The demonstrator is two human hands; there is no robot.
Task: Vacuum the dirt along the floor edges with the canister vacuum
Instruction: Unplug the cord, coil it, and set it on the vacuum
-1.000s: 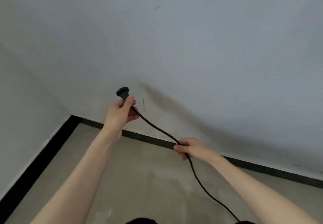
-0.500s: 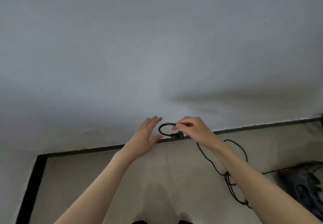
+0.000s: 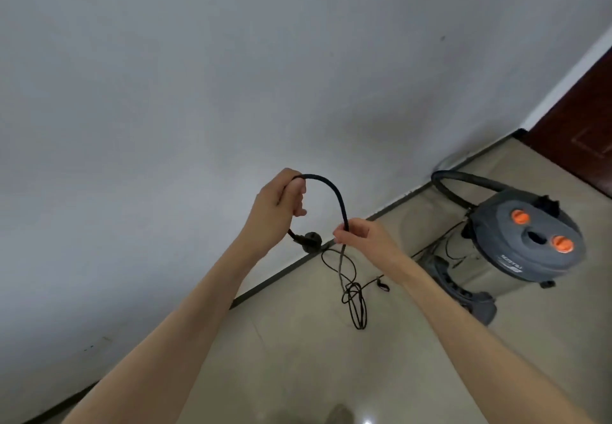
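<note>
Canister vacuum: grey drum body, dark lid with two orange knobs, upright on the floor near the wall.
Hose: black, curving off the lid.
Power cord: black, arched in the air, remainder tangled on the floor.
Plug: dangling from the cord's end.

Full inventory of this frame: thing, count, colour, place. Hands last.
Thin black power cord: 1, black, arched between both hands, the rest tangled on the floor below.
Round black plug: 1, black, hanging under the left hand.
Grey canister vacuum with orange knobs: 1, grey and orange, on the floor at right.
Thick black hose: 1, black, curving from the vacuum toward the wall.
Dark brown door: 1, far right.
Black skirting strip: 1, along the wall base.
Left hand: grips the cord.
Right hand: pinches the cord.
</note>
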